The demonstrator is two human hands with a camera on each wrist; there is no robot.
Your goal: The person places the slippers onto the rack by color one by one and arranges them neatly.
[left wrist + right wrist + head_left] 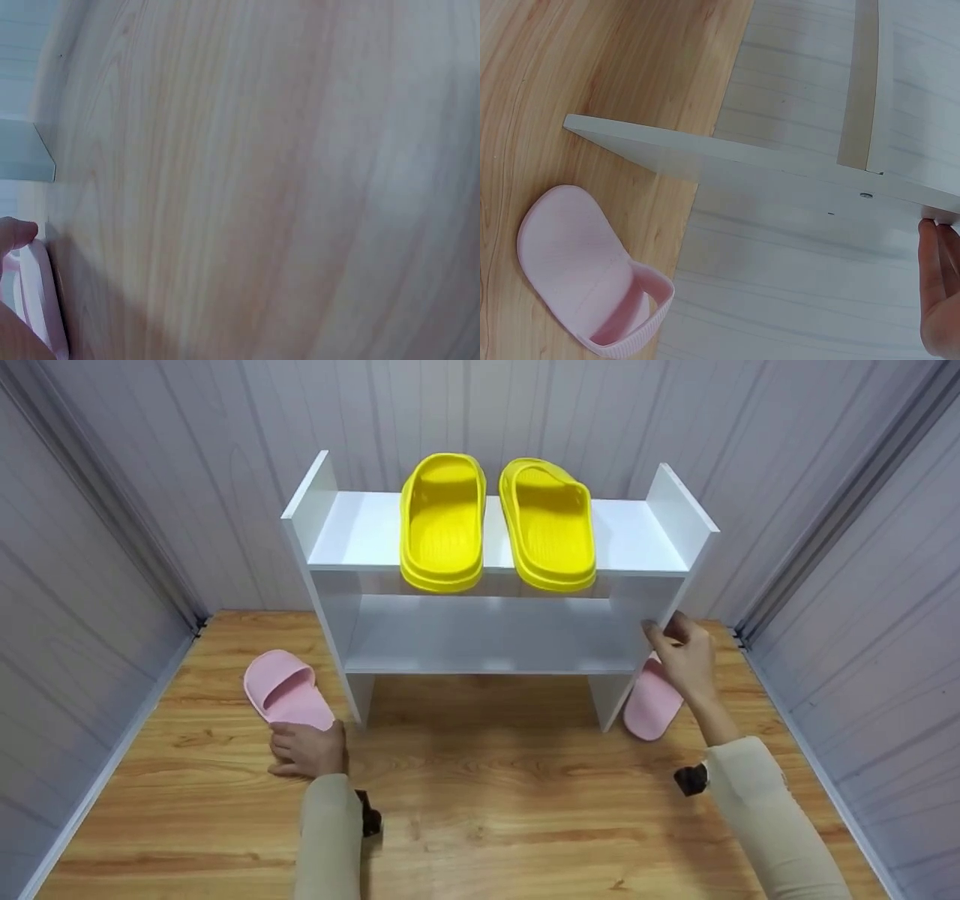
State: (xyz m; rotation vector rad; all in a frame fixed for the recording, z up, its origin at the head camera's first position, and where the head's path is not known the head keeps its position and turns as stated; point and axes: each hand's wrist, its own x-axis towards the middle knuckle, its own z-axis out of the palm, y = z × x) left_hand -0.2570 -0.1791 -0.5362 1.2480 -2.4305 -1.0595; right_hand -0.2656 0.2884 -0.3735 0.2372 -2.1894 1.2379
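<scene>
My left hand [307,748] holds the heel end of a pink slipper [289,686] on the wooden floor, left of a white shoe rack [487,634]. In the left wrist view, the thumb lies against the edge of that slipper [43,304]. My right hand [688,660] pinches the front edge of the rack's right side panel [757,169]. Below it, a second pink slipper [577,255] lies on the floor outside that panel, partly covered by the hand in the head view. Two yellow slippers, left [446,529] and right [551,529], sit on the top shelf.
Ribbed pale walls [465,412] close in behind the rack and on both sides. The rack has a lower shelf [487,641]. Wooden floor [480,810] stretches in front of it.
</scene>
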